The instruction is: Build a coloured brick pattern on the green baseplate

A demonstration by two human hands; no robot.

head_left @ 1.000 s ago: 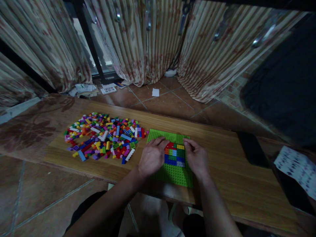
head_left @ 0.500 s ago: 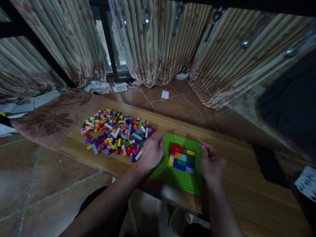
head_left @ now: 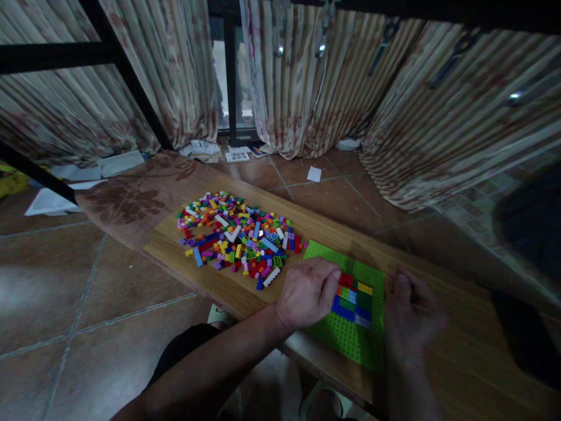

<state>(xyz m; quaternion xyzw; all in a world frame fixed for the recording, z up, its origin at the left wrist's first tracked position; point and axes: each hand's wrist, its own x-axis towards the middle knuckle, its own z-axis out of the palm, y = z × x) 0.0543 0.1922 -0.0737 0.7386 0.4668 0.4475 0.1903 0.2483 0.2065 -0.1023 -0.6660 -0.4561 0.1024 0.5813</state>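
Observation:
A green baseplate (head_left: 346,345) lies on the wooden bench, bearing a flat patch of colored bricks (head_left: 348,301) in red, yellow, blue, green and orange. Over the plate's left part is my left hand (head_left: 309,291), fingers curled closed near the red bricks; whatever it may hold is hidden. My right hand (head_left: 412,313) is beside the plate's right edge, its fingers curled together and slightly blurred, and I cannot make out anything in them. To the left of the plate spreads a pile of loose bricks (head_left: 239,234) of many colors.
The wooden bench (head_left: 456,351) runs from left to lower right, with a black flat object (head_left: 523,336) at its right end. A brown patterned cloth (head_left: 127,187) is at the left. Papers (head_left: 314,173) lie on the tiled floor before striped curtains (head_left: 311,88).
The view has swung left, so the bench sits further right. My left hand has moved from the plate's left edge over it, beside the red bricks. My right hand stays near the right edge.

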